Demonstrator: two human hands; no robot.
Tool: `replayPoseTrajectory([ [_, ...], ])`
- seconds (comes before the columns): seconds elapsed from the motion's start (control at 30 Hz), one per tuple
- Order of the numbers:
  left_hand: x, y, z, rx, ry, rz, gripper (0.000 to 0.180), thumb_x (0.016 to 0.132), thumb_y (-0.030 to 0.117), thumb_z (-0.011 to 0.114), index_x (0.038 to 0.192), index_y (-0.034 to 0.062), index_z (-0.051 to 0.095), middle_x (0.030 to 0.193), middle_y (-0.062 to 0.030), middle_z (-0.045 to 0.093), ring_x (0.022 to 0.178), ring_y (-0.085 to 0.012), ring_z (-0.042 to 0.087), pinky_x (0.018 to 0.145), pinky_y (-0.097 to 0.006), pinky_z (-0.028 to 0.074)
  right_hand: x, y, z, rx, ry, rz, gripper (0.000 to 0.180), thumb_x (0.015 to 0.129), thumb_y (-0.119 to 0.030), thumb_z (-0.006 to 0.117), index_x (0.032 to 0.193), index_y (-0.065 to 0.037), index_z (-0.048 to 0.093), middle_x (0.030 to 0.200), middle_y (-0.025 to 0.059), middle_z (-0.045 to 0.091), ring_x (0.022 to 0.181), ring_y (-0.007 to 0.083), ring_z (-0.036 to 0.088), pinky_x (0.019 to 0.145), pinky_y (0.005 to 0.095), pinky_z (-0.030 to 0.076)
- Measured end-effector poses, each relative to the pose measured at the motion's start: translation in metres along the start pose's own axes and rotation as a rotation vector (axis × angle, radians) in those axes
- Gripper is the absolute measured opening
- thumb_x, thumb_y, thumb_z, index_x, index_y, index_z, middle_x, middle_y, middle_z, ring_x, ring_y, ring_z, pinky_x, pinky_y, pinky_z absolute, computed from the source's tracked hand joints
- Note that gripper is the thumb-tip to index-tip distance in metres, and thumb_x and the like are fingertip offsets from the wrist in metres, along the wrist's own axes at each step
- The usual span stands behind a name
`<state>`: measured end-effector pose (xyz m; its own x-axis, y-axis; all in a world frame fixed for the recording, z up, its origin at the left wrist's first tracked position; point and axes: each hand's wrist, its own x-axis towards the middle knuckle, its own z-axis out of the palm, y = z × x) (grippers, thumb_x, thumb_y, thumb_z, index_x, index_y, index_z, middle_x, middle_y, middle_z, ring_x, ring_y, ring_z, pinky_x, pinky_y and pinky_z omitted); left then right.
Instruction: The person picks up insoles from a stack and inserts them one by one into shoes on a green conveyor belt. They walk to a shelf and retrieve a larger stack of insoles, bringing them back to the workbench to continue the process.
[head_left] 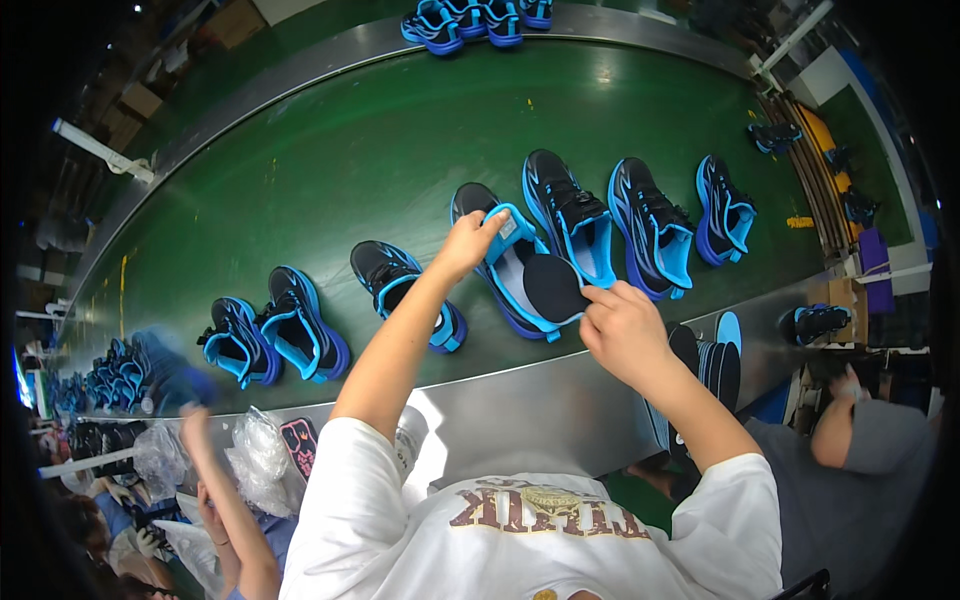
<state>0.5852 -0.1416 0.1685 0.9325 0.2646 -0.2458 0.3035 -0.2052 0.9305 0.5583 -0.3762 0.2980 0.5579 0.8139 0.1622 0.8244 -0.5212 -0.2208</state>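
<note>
insole (pixel 553 288): partly hidden by right hand (pixel 625 332) | left pile (pixel 122 374): likely shoes, blurred

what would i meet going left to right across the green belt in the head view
Clustered shoes → first separate shoe → second separate shoe → third separate shoe → left hand → black insole → right hand → rightmost shoe of the row.

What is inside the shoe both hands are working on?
Pale grey lining shows inside the shoe. A black insole, pinched by the right hand, lies across its opening, hiding what's beneath. The toe interior is hidden beyond the tongue, which the left hand grips.
</note>
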Motion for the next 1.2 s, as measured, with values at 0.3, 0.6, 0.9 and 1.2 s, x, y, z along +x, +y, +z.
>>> replayPoseTrajectory([
  [0.3,-0.006,-0.012,-0.004,-0.343,-0.061,-0.049,0.033,0.084,0.035,0.055,0.092,0.0032,0.051,0.064,0.0026,0.048,0.051,-0.0094,0.043,0.044,-0.027,0.033,-0.022,-0.005,-0.014,0.112,0.170,0.152,0.008,0.066,-0.011,0.063,0.068,-0.005,0.061,0.101,0.0123,0.059,0.076,0.0261,0.055,0.068,0.0360,0.044],
  [0.6,-0.017,0.003,0.023,1.025,0.207,0.668,0.034,0.072,0.024,0.063,0.095,0.0084,0.044,0.083,-0.0118,0.054,0.068,-0.0287,0.060,0.055,-0.038,0.047,-0.257,0.071,0.009,-0.168,-0.060,0.771,0.038,0.068,-0.018,0.064,0.103,-0.006,0.056,0.121,0.0207,0.043,0.107,0.0388,0.043,0.090,0.0434,0.036],
  [0.9,-0.017,0.018,0.017,0.948,0.027,0.362,0.029,0.079,0.024,0.057,0.094,0.0036,0.042,0.091,-0.0191,0.054,0.074,-0.0387,0.057,0.061,-0.046,0.047,-0.126,0.126,0.027,0.092,0.236,0.609,0.055,0.072,-0.025,0.065,0.120,-0.009,0.044,0.127,0.0270,0.033,0.114,0.0428,0.035,0.094,0.0455,0.031],
  [1.2,-0.018,0.008,0.037,1.348,0.180,0.538,0.018,0.067,0.015,0.055,0.080,0.0029,0.049,0.073,-0.0113,0.053,0.059,-0.0266,0.060,0.050,-0.040,0.049,-0.047,0.223,-0.020,0.697,0.350,0.641,0.028,0.075,-0.028,0.067,0.087,-0.005,0.055,0.067,0.0013,0.054,0.060,0.0079,0.046,0.054,0.0236,0.037],
])
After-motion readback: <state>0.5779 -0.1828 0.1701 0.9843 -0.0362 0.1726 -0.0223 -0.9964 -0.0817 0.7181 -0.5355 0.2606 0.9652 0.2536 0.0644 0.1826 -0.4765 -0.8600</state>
